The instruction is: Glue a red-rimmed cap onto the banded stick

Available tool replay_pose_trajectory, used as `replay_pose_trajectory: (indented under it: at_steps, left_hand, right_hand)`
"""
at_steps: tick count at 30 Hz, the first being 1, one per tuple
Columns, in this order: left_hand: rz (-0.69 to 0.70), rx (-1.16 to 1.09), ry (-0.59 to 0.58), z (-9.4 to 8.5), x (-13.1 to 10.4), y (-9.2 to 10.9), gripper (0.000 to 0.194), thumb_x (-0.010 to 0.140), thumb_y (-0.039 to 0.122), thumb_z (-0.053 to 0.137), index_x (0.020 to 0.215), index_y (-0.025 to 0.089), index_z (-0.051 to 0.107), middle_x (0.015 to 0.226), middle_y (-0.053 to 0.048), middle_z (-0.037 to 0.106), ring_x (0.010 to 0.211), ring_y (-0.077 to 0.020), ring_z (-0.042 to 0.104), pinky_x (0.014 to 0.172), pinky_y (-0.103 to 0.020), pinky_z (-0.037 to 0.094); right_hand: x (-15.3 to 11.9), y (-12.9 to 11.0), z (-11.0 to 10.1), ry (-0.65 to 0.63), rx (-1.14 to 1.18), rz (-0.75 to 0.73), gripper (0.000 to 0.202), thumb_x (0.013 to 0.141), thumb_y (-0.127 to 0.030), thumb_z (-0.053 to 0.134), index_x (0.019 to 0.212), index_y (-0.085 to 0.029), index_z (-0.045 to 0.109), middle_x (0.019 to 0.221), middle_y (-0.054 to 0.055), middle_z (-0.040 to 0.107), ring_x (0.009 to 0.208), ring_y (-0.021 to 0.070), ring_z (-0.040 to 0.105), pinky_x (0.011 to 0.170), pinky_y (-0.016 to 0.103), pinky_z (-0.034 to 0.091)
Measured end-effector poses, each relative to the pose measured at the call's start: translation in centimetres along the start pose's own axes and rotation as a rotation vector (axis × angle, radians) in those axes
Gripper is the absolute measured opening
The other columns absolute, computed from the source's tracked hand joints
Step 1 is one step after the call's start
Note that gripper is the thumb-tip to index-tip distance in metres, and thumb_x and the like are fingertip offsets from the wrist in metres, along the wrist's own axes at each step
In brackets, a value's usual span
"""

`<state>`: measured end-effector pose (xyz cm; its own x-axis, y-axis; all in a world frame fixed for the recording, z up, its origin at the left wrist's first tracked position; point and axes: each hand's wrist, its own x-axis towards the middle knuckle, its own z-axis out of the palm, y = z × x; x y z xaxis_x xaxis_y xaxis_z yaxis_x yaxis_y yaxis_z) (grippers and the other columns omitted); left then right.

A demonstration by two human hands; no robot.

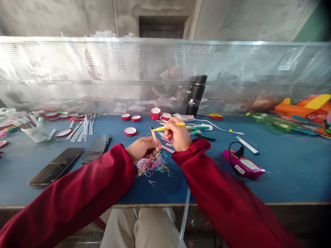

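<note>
My left hand (142,148) is closed on a short pale stick (154,136) with a dark top end, held nearly upright. In my right hand (178,134) is a slim yellow pen-like tool (163,128), held almost level. Its dark tip meets or nearly meets the stick's upper end; I cannot tell which. Just under my hands lies a pile of small pastel pear-shaped loops (152,167), and one lilac loop (152,183) sits apart in front. Pink and white tubes (168,148) lie partly hidden behind my right hand.
Two phones (57,166) lie left on the blue table (207,193). A white cup (36,133) holds markers; red-rimmed lids (130,131) stand farther back. A black bottle (197,95) stands by the perforated screen (116,75). Right are pliers (200,128) and a purple power box (244,166).
</note>
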<state>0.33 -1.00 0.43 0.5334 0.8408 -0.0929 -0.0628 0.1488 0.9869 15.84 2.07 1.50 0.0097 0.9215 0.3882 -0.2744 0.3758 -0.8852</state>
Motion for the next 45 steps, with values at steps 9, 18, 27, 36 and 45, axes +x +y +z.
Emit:
replay_pose_trajectory:
  at_steps: [9,18,27,36,45]
  left_hand:
    - [0.018,0.015,-0.008,-0.05,0.01,0.02,0.019,0.081,0.031,0.058,0.074,0.013,0.058,0.062,0.000,0.048,0.051,-0.0059,0.042,0.046,-0.018,0.029]
    - [0.015,-0.007,-0.005,-0.08,0.11,-0.10,0.017,0.080,0.029,0.060,0.075,0.013,0.058,0.065,-0.001,0.050,0.052,-0.0057,0.043,0.046,-0.017,0.030]
    - [0.023,0.002,-0.009,-0.03,0.03,0.00,0.021,0.079,0.033,0.061,0.074,0.013,0.058,0.064,0.000,0.049,0.052,-0.0059,0.042,0.046,-0.017,0.029]
    - [0.015,-0.005,-0.001,-0.02,0.08,-0.07,0.018,0.081,0.029,0.058,0.074,0.013,0.058,0.063,0.000,0.049,0.051,-0.0058,0.042,0.046,-0.017,0.029]
    - [0.016,-0.002,-0.014,-0.11,0.11,-0.13,0.018,0.081,0.031,0.059,0.074,0.014,0.059,0.064,0.000,0.049,0.052,-0.0059,0.043,0.047,-0.018,0.030]
  right_hand:
    - [0.21,-0.34,-0.27,0.026,0.007,0.000,0.017,0.065,-0.019,0.058,0.059,-0.021,0.042,0.041,-0.008,0.045,0.035,0.0050,0.033,0.035,0.018,0.028]
    - [0.01,-0.12,-0.02,0.011,0.010,0.009,0.017,0.065,-0.019,0.057,0.060,-0.021,0.041,0.043,-0.008,0.045,0.035,0.0051,0.033,0.035,0.018,0.026]
    - [0.14,-0.30,-0.22,0.013,0.021,-0.011,0.017,0.066,-0.021,0.057,0.060,-0.021,0.041,0.042,-0.008,0.043,0.036,0.0054,0.033,0.036,0.019,0.029]
    - [0.09,-0.05,-0.20,0.009,-0.013,-0.003,0.016,0.065,-0.019,0.057,0.059,-0.021,0.042,0.042,-0.008,0.045,0.034,0.0052,0.033,0.034,0.018,0.025]
    - [0.06,-0.09,-0.11,0.007,0.007,-0.001,0.017,0.066,-0.021,0.057,0.060,-0.021,0.041,0.043,-0.008,0.045,0.035,0.0052,0.033,0.036,0.018,0.028]
